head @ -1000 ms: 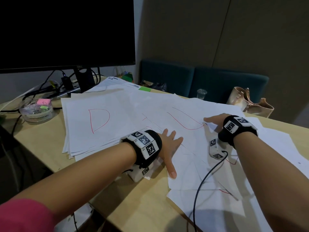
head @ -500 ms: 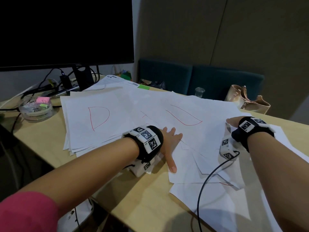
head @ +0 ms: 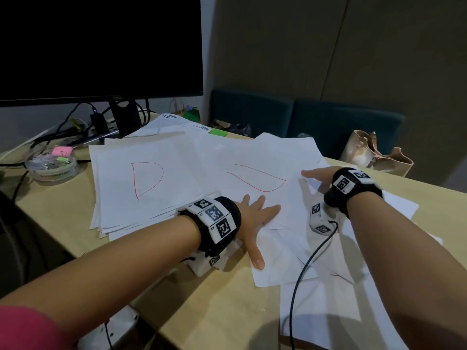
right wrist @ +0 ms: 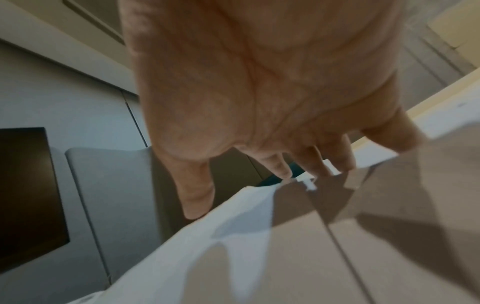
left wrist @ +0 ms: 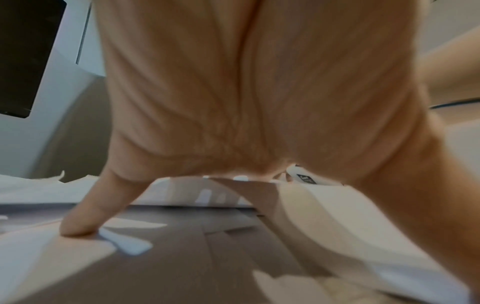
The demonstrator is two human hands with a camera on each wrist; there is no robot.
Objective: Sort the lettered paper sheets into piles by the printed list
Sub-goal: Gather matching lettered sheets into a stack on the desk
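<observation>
Two hands out over loose white sheets on the desk [head: 207, 306]. Left hand [head: 255, 218] lies flat at frame centre, fingers spread wide and straight, thumb pointing toward the lower frame along the edge of a sheet; left wrist view shows the palm [left wrist: 259, 92] arched over the paper with a fingertip [left wrist: 78, 226] pressing down. Holding nothing, just pressing. Right hand [head: 318, 175] at centre right, palm down, fingers extended and relaxed, tips at or just above the paper; the right wrist view [right wrist: 246, 92] is too blurred to say whether they touch. Nothing gripped. Both wrists wear black bands with square markers, and a black cable [head: 300, 281] runs from the right wrist toward the bottom of the frame.

Sheet with a red D [head: 149, 179] tops a neat stack at centre left. Second sheet with a red curved letter [head: 257, 179] lies turned, between the two hands, just above the left fingers. More sheets overlap messily at lower right [head: 328, 311], red marks partly hidden. Printed papers [head: 182, 125] at upper centre, next to a green sticky note [head: 217, 132].

Dark monitor [head: 101, 46] fills the upper left, with cables at its base. Clear round tub [head: 51, 164] of clips and sticky notes at far left. Tan bag [head: 374, 155] at the right edge of the desk, teal seat [head: 303, 117] behind.
</observation>
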